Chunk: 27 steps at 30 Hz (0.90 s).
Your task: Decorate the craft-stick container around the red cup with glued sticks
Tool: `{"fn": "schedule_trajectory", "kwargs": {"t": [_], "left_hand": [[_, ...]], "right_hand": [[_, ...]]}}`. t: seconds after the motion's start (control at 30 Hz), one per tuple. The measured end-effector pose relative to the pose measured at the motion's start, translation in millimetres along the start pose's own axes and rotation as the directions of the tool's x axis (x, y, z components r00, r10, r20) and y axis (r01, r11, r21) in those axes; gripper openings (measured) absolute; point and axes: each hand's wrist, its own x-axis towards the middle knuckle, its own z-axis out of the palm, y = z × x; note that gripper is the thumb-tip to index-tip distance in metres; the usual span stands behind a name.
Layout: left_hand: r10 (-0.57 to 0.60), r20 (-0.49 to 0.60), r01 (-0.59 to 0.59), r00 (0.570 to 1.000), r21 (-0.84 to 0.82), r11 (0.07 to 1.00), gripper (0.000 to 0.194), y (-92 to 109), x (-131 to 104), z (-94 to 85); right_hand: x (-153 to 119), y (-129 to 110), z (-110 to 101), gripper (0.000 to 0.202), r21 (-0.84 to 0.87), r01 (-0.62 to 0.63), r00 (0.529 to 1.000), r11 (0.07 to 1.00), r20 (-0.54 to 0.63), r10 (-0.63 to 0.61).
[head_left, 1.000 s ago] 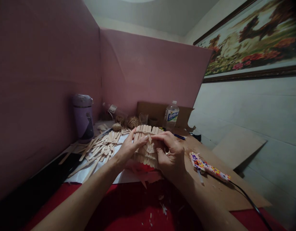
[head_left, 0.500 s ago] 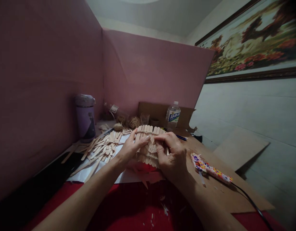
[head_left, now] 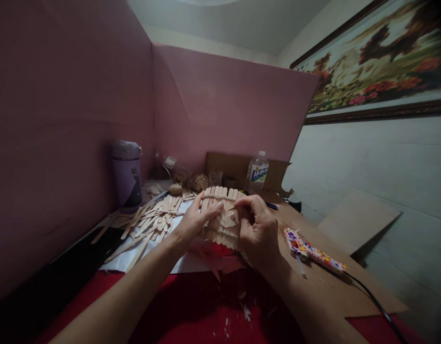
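My left hand (head_left: 192, 220) grips the left edge of a craft-stick panel (head_left: 218, 236), its thumb lying across the front. Rounded stick ends line the panel's top and bottom, and two bands of twine cross it. Small pale wood pieces (head_left: 228, 218) form a raised shape on the panel's face. At the right side of the panel, my right hand (head_left: 259, 228) is closed in a pinch, fingertips close to the raised shape. Whatever lies between those fingertips is too small to make out.
Loose craft sticks (head_left: 159, 220) are heaped on white paper at left, beside a purple tumbler (head_left: 127, 179). Twine balls (head_left: 201, 182) and a clear bottle (head_left: 258, 172) stand behind. A flower-patterned glue gun (head_left: 317, 254) with a black cord lies on brown board (head_left: 363, 291) at right.
My right hand has shifted slightly right, its fingertips drawing back from the panel's middle and uncovering more of the raised shape. My left hand and the panel stay nearly still.
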Motion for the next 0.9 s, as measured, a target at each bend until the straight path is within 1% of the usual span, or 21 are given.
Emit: {"fn": "schedule_trajectory", "kwargs": {"t": [0.13,0.23,0.33,0.4,0.47,0.53,0.67,0.73,0.83,0.9], "left_hand": [[-0.023,-0.026,0.023,0.999,0.017,1.0,0.068,0.3,0.2,0.0],[-0.033,-0.019,0.034,0.999,0.014,0.999,0.067,-0.3,-0.1,0.0],[-0.029,-0.018,0.03,0.999,0.014,0.999,0.065,-1.7,-0.2,-0.3],[-0.036,-0.029,0.036,0.999,0.018,0.999,0.065,-2.2,-0.1,-0.6],[-0.038,-0.031,0.039,0.999,0.018,0.999,0.066,-2.0,0.1,-0.8],[-0.031,-0.016,0.032,0.999,0.014,0.999,0.066,-1.3,-0.1,-0.9],[-0.031,-0.001,0.031,1.0,0.01,0.999,0.067,-0.8,-0.5,-1.0],[-0.027,0.001,0.027,1.0,0.016,1.0,0.065,-1.7,-0.3,-1.5],[-0.013,0.002,0.013,1.0,0.028,1.0,0.063,-3.9,0.4,-2.7],[-0.017,-0.017,0.018,1.0,0.031,0.999,0.065,-5.1,1.0,-3.5]], "right_hand": [[-1.1,-1.0,0.0,0.014,-0.017,-0.014,0.999,1.0,-0.042,0.013],[-1.5,0.2,-0.1,0.016,-0.009,-0.032,0.997,0.999,-0.072,0.031],[-0.3,1.7,-0.7,0.024,0.022,0.014,0.998,1.0,-0.065,-0.013],[0.7,2.3,-0.8,0.027,0.029,0.081,0.996,0.996,-0.037,-0.08],[1.3,2.9,-0.4,0.024,0.027,0.134,0.991,0.991,-0.012,-0.134],[1.4,3.6,-0.1,0.02,0.012,0.147,0.989,0.989,-0.002,-0.147],[2.3,4.6,-3.5,0.017,-0.06,0.128,0.992,0.99,0.023,-0.127],[4.3,4.2,-7.4,0.016,-0.103,0.149,0.987,0.983,0.069,-0.142],[8.2,2.9,-12.4,0.013,-0.155,0.237,0.96,0.959,0.186,-0.207],[9.6,2.8,-13.6,0.012,-0.163,0.265,0.952,0.95,0.203,-0.231]]}}
